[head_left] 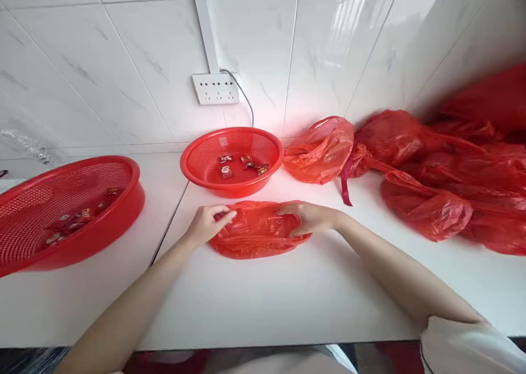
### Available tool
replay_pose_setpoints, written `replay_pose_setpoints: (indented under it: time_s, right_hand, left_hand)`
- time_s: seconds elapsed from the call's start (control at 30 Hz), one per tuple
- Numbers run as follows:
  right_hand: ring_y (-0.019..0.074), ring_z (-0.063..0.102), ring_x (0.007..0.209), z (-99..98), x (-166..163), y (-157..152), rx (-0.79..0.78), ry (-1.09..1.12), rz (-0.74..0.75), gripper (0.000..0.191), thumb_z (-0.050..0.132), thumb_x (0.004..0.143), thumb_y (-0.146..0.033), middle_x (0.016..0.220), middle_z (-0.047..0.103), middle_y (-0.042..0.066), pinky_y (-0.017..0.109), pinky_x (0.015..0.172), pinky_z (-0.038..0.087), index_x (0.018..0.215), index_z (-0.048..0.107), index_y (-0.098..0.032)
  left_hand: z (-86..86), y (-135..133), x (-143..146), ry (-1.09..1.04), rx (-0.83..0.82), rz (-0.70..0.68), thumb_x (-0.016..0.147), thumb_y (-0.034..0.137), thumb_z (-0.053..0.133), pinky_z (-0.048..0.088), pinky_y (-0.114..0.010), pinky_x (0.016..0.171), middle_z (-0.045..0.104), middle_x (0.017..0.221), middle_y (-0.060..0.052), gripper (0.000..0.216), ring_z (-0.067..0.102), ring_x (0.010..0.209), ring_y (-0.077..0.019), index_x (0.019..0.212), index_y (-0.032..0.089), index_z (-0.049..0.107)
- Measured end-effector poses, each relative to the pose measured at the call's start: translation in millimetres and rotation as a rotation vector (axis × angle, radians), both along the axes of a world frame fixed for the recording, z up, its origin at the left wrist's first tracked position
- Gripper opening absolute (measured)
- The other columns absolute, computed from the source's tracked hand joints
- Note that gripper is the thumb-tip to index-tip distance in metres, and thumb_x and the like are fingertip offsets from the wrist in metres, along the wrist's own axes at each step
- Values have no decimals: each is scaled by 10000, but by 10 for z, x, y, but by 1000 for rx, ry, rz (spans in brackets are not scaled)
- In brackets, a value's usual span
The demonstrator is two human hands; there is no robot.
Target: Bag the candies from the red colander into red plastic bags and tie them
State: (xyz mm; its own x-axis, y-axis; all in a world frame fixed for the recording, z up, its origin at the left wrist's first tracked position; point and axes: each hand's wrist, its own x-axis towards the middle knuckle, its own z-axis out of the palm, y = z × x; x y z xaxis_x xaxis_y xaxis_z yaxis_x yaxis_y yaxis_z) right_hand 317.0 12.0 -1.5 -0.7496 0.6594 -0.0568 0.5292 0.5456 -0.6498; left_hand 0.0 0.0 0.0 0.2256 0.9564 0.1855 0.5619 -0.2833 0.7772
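Left hand (pixel 207 224) curls at the left edge of a red bag (pixel 258 245) spread on the bench (pixel 255 302), thumb and forefinger close together; from my end I can't tell whether they pinch it. Right hand (pixel 314 217) is half open at the bag's right edge, thumb and fingers apart. Just beyond, a basket (pixel 236 190) holds packets (pixel 226 171). I see a second basket (pixel 132 212) left, more bags (pixel 427 204) right.

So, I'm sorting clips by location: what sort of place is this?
Probably an indoor workroom: a white worktop beside a tiled wall with a socket panel, and red baskets holding wrapped pieces.
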Motion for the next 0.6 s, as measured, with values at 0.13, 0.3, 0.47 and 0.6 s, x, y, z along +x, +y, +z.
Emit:
replay_pose_setpoints:
  time_s: [0.13,0.3,0.47,0.6]
  right_hand:
    - [188,656,973,286,-60,26,46,222,-15,351,632,833,-374,1130,692,46,313,892,487,1141,668,-208]
    - [171,670,930,685,-194,134,228,379,-1,246,596,867,-317,1031,719,40,304,844,509,1061,691,-199]
    - [173,667,918,906,-353,256,370,457,-80,231,579,880,-318,1011,720,38,301,835,505,1037,690,-190]
    - [171,655,909,636,-454,479,482,325,-125,209,519,908,-260,1008,707,58,293,830,481,1014,678,-178]
  left_hand:
    - [160,89,121,-414,-344,235,821,670,485,430,-219,458,582,522,-26,550,578,492,-146,821,144,643]
    - [354,258,219,-763,-848,220,839,733,321,394,-193,332,701,762,-182,780,544,408,-118,1033,41,627]
    - [232,366,265,-1015,-816,144,867,327,436,571,-217,643,719,882,-210,468,716,802,-223,1156,-9,587]
    - [-77,379,319,-1166,-767,157,821,212,422,581,-265,681,741,875,-141,419,721,788,-216,1170,49,588]
